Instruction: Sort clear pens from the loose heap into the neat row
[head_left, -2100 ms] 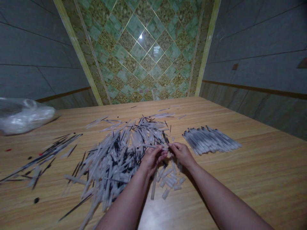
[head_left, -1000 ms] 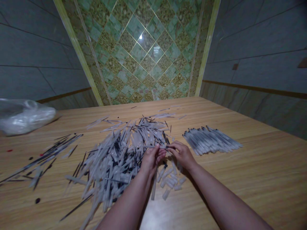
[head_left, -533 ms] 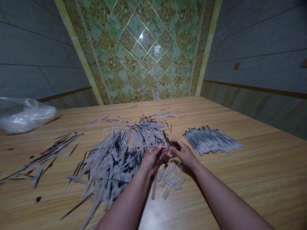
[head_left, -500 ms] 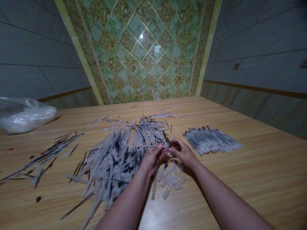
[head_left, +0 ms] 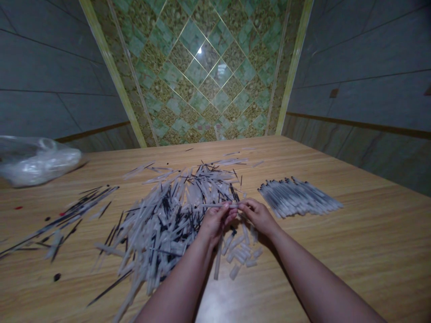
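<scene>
A thin, clear pen barrel [head_left: 211, 205] lies level between my two hands, pointing left over the pile. My left hand [head_left: 213, 220] is closed, pinching it between thumb and fingers near its middle. At the barrel's right end, my right hand [head_left: 258, 215] is closed too, with its fingertips pressed together there; what they cover is hidden. Just left of my hands spreads a heap of clear pen barrels and black refills [head_left: 164, 224]. Below my hands lie several short clear pen caps [head_left: 239, 255], and one loose barrel [head_left: 217, 260] sticks out under my left wrist.
To the right, pens [head_left: 299, 197] lie side by side in a neat row. Loose black refills [head_left: 72, 206], small black bits [head_left: 57, 277] and red bits lie at the left. A clear plastic bag [head_left: 40, 161] sits at the table's far left. A tiled wall [head_left: 208, 80] stands beyond.
My right fingers have come down and closed at the barrel's right end. My left hand keeps its pinch. The view has shifted very slightly.
</scene>
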`<state>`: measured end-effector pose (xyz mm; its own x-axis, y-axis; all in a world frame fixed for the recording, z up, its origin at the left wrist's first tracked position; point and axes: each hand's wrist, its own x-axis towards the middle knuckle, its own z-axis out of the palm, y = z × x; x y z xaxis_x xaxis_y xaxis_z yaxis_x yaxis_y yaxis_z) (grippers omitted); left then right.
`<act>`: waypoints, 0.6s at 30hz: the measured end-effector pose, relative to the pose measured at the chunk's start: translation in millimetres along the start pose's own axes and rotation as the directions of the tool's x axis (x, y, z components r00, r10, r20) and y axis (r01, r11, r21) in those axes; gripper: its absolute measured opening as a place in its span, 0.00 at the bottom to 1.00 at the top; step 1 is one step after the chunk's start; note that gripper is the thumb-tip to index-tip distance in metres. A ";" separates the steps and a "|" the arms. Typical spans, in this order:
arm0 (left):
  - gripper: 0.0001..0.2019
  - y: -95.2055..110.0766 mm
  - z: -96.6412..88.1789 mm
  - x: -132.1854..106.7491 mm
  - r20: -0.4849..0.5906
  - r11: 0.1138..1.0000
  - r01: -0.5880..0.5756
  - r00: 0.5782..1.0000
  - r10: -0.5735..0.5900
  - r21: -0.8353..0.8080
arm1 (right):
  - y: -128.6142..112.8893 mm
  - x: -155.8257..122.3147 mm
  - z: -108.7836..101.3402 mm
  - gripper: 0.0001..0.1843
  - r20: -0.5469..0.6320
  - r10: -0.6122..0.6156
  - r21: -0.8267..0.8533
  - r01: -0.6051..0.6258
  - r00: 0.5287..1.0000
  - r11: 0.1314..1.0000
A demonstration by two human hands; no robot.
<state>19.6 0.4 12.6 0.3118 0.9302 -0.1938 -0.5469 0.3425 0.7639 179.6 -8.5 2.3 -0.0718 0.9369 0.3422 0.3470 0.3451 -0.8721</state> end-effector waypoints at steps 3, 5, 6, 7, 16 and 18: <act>0.09 0.2 0.2 -0.3 -0.009 1.000 -0.004 1.000 0.004 -0.004 | -1.0 -0.4 0.4 0.17 -0.004 0.023 -0.019 -0.023 1.000 1.000; 0.09 0.0 0.1 -0.1 -0.017 1.000 -0.006 1.000 0.006 -0.004 | -0.8 -0.9 0.2 0.17 0.004 0.052 0.056 -0.052 0.999 0.997; 0.09 -0.3 0.0 0.0 -0.013 1.000 -0.006 1.000 0.006 -0.002 | -0.4 -1.1 0.1 0.17 0.009 0.056 0.088 -0.057 0.998 0.994; 0.09 -0.6 -0.1 0.2 -0.006 1.000 -0.004 1.000 0.004 0.001 | 0.1 -1.3 0.1 0.18 0.011 0.053 0.098 -0.054 0.999 0.994; 0.09 -0.9 0.7 -0.8 -0.003 1.000 -0.002 1.000 0.002 -0.001 | 1.7 -1.9 1.2 0.17 0.009 0.084 0.102 -0.085 0.996 0.991; 0.10 -0.9 0.7 -1.0 0.004 1.000 -0.001 1.000 0.001 -0.001 | 1.8 -2.4 1.4 0.16 0.025 0.067 0.094 -0.069 0.997 0.993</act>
<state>20.3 -1.0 12.6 0.3146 0.9299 -0.1904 -0.5480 0.3418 0.7634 179.1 -10.0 -0.6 -0.0715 0.9590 0.2741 0.2618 0.2833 -0.9226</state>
